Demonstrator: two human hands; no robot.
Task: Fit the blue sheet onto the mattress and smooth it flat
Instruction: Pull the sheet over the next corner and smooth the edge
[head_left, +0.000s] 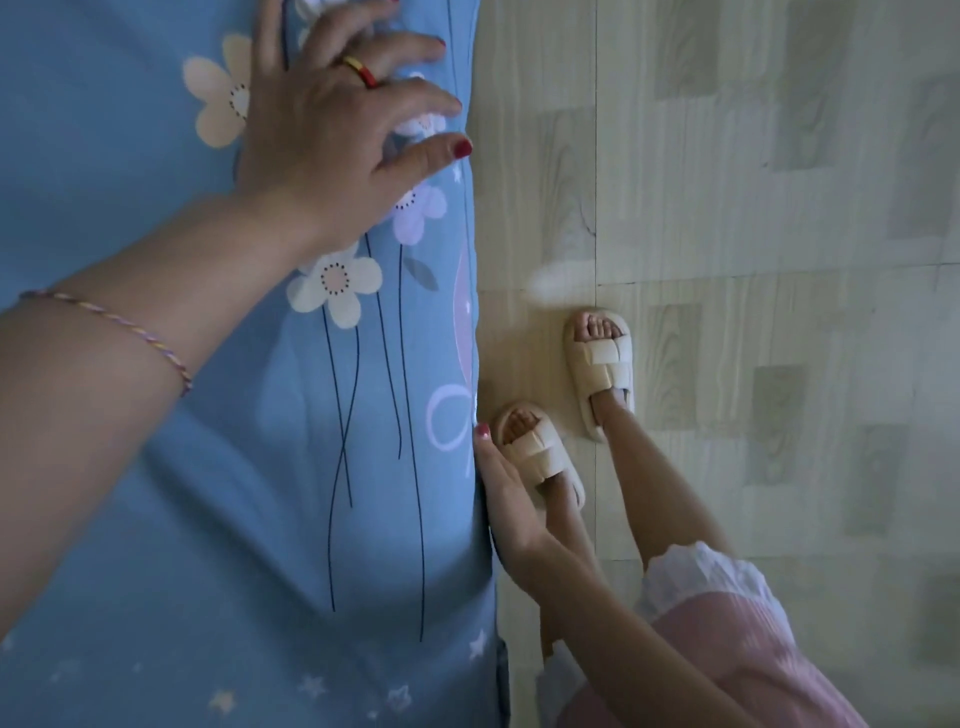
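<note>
The blue sheet (156, 467), printed with pale flowers and thin dark stems, covers the mattress across the left half of the head view. Its edge runs down the middle of the view and drops over the mattress side. My left hand (332, 124) lies palm down on the sheet near that edge at the top, fingers spread, a red and yellow ring on one finger. My right hand (506, 499) is lower, pressed against the side of the mattress at the sheet's edge, fingers straight and together, holding nothing that I can see.
A pale wood-pattern floor (727, 208) fills the right half. My feet in cream slippers (602, 369) stand right next to the mattress side. A pink skirt with a white frill (727, 623) hangs at the lower right.
</note>
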